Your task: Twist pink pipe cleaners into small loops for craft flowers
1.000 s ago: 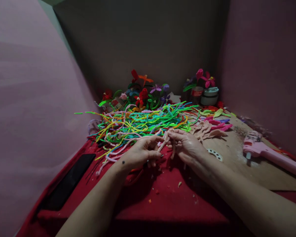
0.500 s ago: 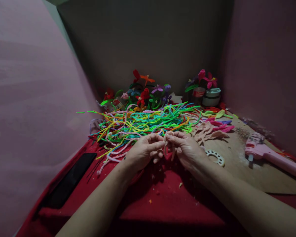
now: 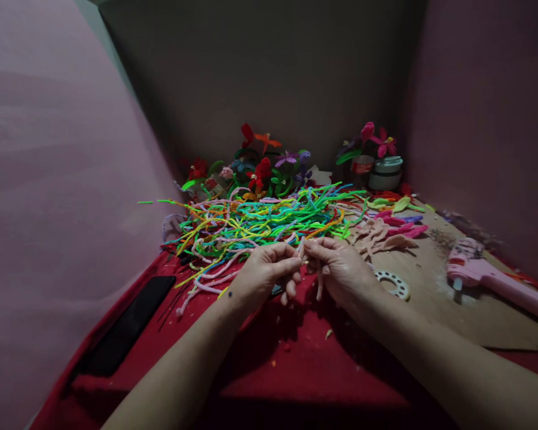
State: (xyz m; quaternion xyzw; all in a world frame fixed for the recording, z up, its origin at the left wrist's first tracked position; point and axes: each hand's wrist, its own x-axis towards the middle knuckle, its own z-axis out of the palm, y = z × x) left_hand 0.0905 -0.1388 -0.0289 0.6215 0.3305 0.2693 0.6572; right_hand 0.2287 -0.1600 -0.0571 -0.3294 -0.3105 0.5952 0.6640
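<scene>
Between my two hands is a pale pink pipe cleaner (image 3: 320, 283), its loose end hanging down below the right fingers. My left hand (image 3: 275, 269) pinches one part of it between thumb and index finger, with a short tip sticking up. Close beside it, my right hand (image 3: 336, 263) is closed on the other part, thumb against the index finger. Just beyond the hands spreads a tangled heap of coloured pipe cleaners (image 3: 260, 221). To the right of my right hand lie pale pink petal shapes (image 3: 372, 239) and a white ring with holes (image 3: 392, 285).
A pink glue gun (image 3: 484, 275) rests on a board (image 3: 434, 310) at the right. At the left, a black phone (image 3: 130, 325) lies on the red cloth (image 3: 296, 370). Pipe-cleaner flowers (image 3: 260, 173) and a lidded jar (image 3: 385, 174) stand along the back.
The pipe cleaner was bent in a loop between my fingers; now a short tip points up at the left fingers and an end hangs at the right. Both hands stay in nearly the same place.
</scene>
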